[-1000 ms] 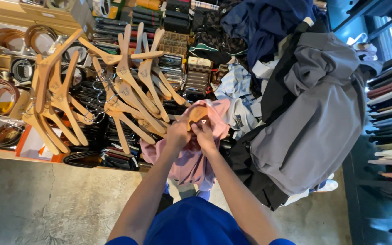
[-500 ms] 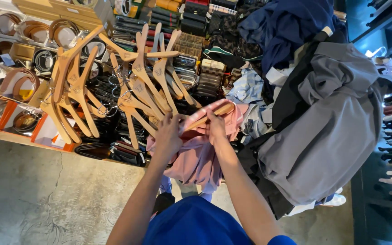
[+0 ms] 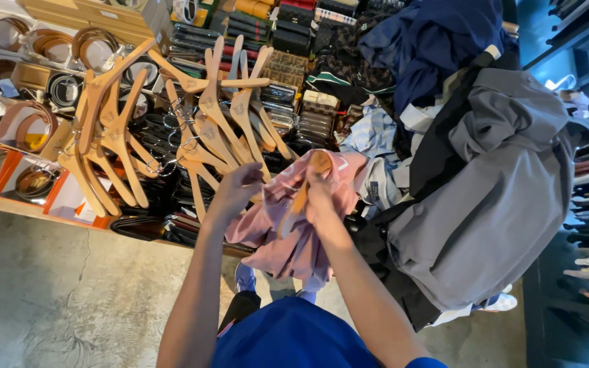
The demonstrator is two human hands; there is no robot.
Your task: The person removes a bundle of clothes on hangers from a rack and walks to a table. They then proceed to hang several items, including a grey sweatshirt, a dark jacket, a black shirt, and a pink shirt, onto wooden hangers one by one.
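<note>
My left hand (image 3: 238,191) grips the collar edge of a pink shirt (image 3: 288,238) that hangs down in front of me. A wooden hanger (image 3: 305,187) sits partly inside the shirt, and my right hand (image 3: 320,199) holds it together with the pink cloth. Both forearms reach up from my blue top (image 3: 294,341).
A pile of wooden hangers (image 3: 172,129) lies on the display to the left. Coiled belts in boxes (image 3: 28,129) and rows of wallets (image 3: 288,75) fill the counter. A grey garment (image 3: 499,197) and dark blue clothes (image 3: 438,48) heap on the right. Concrete floor (image 3: 56,293) below.
The hanger has tilted more upright inside the pink shirt, and my hands have shifted slightly apart on the collar. The view moved a little to the right.
</note>
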